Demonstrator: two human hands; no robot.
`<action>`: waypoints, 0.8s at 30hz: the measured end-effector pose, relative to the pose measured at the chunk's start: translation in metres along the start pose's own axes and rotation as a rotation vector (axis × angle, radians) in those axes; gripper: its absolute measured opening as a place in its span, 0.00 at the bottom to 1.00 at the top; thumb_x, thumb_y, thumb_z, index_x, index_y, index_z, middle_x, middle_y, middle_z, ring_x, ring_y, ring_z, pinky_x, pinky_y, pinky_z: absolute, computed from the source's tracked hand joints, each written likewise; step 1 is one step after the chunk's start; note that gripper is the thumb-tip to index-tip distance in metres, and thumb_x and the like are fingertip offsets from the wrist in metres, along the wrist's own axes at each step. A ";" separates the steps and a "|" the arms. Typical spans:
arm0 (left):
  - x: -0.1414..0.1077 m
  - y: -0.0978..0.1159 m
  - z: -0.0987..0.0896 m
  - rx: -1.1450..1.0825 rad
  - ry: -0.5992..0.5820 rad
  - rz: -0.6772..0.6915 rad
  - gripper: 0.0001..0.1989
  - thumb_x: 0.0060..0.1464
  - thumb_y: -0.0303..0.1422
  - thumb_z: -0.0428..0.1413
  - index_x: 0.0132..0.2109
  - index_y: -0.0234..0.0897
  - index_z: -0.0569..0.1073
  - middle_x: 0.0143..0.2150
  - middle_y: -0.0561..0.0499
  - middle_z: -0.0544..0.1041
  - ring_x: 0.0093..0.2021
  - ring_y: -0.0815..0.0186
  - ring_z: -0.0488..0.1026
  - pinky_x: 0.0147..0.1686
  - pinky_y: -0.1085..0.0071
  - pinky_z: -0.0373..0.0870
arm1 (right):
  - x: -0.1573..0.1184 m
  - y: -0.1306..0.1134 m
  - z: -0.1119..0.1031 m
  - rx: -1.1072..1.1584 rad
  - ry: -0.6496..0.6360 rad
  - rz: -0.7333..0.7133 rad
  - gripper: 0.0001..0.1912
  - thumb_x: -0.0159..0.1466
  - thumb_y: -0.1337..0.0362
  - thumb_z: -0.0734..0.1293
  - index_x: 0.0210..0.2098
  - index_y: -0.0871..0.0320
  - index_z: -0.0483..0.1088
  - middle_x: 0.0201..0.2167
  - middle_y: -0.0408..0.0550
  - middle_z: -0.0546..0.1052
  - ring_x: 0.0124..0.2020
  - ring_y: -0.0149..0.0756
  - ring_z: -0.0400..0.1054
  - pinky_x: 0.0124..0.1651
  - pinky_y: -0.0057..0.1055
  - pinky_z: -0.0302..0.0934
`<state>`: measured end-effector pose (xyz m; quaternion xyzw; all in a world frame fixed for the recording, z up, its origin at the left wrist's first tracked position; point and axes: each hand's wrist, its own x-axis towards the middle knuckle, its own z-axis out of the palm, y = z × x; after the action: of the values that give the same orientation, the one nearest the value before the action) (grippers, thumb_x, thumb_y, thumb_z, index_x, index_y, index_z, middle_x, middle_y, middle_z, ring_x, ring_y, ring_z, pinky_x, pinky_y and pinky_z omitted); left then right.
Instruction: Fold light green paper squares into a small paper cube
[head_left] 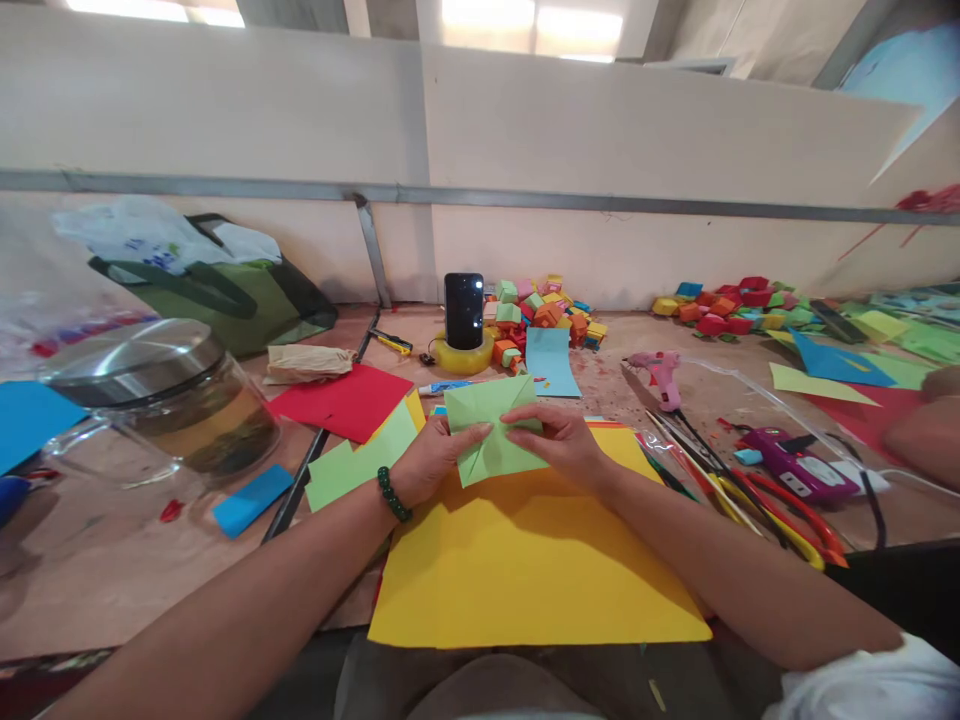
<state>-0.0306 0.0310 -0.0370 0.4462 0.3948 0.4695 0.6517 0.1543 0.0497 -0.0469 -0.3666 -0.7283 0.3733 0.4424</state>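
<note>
A light green square of folded paper (496,455), with creases running toward its middle, is held up between both hands. My left hand (429,462), below a dark green bead bracelet (393,494), pinches its left side with the thumb on the front. From the right, my right hand (564,440) grips it with thumb and fingers near the centre. Directly underneath lies a stack of large yellow paper sheets (540,580). More light green paper (360,460) and a red sheet (341,400) lie to the left.
A glass jug (225,420) stands at left before a green bag (232,300). A phone (464,311) is propped up in a yellow tape roll (463,357). Folded paper cubes (551,313), a pink glue gun (660,377), scissors (795,515) and a purple power strip (799,465) lie around. Another person's arm (926,430) reaches in at right.
</note>
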 end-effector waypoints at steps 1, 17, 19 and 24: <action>0.000 -0.001 0.000 0.007 0.000 -0.008 0.23 0.32 0.40 0.70 0.37 0.32 0.79 0.35 0.46 0.82 0.33 0.61 0.77 0.35 0.69 0.72 | 0.001 0.002 0.000 -0.007 0.020 0.004 0.15 0.56 0.54 0.69 0.35 0.59 0.76 0.22 0.43 0.69 0.22 0.28 0.57 0.23 0.25 0.52; 0.004 0.002 -0.004 -0.103 0.015 -0.025 0.24 0.28 0.34 0.71 0.37 0.33 0.76 0.35 0.47 0.81 0.34 0.62 0.77 0.37 0.68 0.72 | 0.006 0.000 -0.027 0.128 -0.366 -0.086 0.16 0.56 0.65 0.69 0.45 0.56 0.77 0.37 0.47 0.80 0.35 0.34 0.74 0.42 0.33 0.70; 0.002 0.003 -0.002 -0.063 -0.027 -0.041 0.23 0.29 0.35 0.70 0.37 0.33 0.76 0.35 0.47 0.81 0.32 0.63 0.76 0.35 0.70 0.72 | 0.006 0.002 -0.025 0.049 -0.350 -0.127 0.12 0.56 0.63 0.70 0.39 0.56 0.79 0.37 0.49 0.81 0.37 0.36 0.74 0.43 0.32 0.69; -0.001 0.010 -0.005 0.082 0.090 0.060 0.31 0.46 0.39 0.60 0.58 0.38 0.67 0.33 0.51 0.78 0.28 0.67 0.74 0.28 0.73 0.71 | 0.012 0.008 -0.026 0.107 -0.154 -0.065 0.10 0.54 0.58 0.72 0.34 0.55 0.80 0.35 0.48 0.81 0.36 0.38 0.75 0.42 0.34 0.69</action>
<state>-0.0380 0.0330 -0.0287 0.4624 0.4292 0.4918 0.6001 0.1759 0.0694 -0.0409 -0.2889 -0.7508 0.4243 0.4157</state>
